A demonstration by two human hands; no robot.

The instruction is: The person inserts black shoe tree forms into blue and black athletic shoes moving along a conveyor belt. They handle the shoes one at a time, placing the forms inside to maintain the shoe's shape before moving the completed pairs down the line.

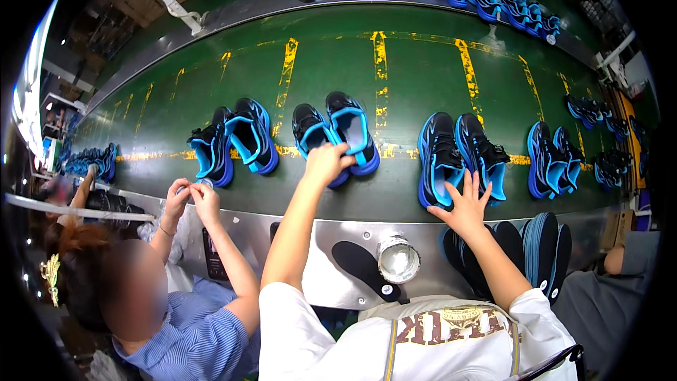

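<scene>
My left hand (326, 162) is stretched out over the green belt (331, 70). My fingers are curled together on the near end of a black and blue shoe (352, 130). It is one of a pair that lies side by side with the openings facing up, so a hand can get inside. My hand covers the part it touches, so I cannot see just how it grips.

My right hand (465, 204) rests on the next pair of shoes (458, 155). These fingers are spread apart and flat on the near end of the left shoe of that pair. They do not close on anything.

More pairs lie in a row along the belt, each near a yellow line (379, 70). The pairs are well apart from each other, so each one is easy to reach.

Just below my right arm stand dark insoles (543, 247), close to my hand. A shiny round tin (398, 259) sits on the metal desk (317, 240), with one flat black insole (356, 261) beside it.

Another person in a blue striped shirt (194, 339) sits on my left. That person's hands (192, 196) are close together on something small, and I cannot tell what it is. The far shoes by the rim are bent and blurry. On the right, only a grey sleeve (613, 282) of someone shows.
</scene>
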